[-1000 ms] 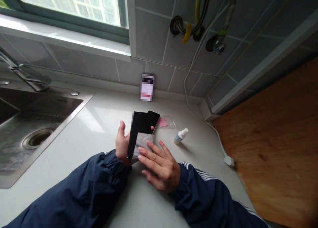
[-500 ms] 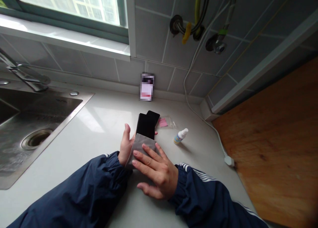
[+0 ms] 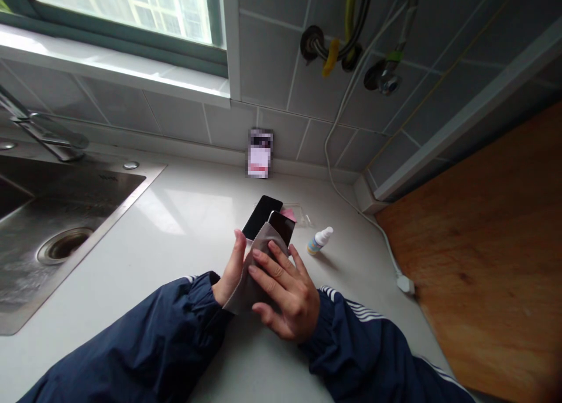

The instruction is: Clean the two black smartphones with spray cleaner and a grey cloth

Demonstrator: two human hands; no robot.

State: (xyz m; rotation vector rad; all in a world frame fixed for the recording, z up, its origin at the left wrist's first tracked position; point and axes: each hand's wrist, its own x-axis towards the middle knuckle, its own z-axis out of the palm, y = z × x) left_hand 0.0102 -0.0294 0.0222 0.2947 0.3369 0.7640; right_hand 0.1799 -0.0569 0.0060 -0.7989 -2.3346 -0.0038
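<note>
My left hand [image 3: 232, 269] grips a black phone [image 3: 282, 226] from the left side, above the white counter [image 3: 175, 227]. A grey cloth [image 3: 254, 268] covers most of the phone. My right hand [image 3: 285, 286] presses the cloth against it with flat fingers. Only the phone's top end shows past the cloth. A second black phone [image 3: 262, 215] lies flat on the counter just beyond my hands.
A small white dropper bottle [image 3: 319, 241] lies right of my hands, with a clear bag holding a pink slip [image 3: 293, 215] behind it. A steel sink [image 3: 57, 227] and tap [image 3: 44, 133] are at the left. A white cable [image 3: 351, 204] runs to a plug [image 3: 404, 283]. A wooden panel [image 3: 492, 245] is at the right.
The held phone has tilted to the right and lower, uncovering the second phone on the counter. The cloth and my right fingers have slid up over more of it.
</note>
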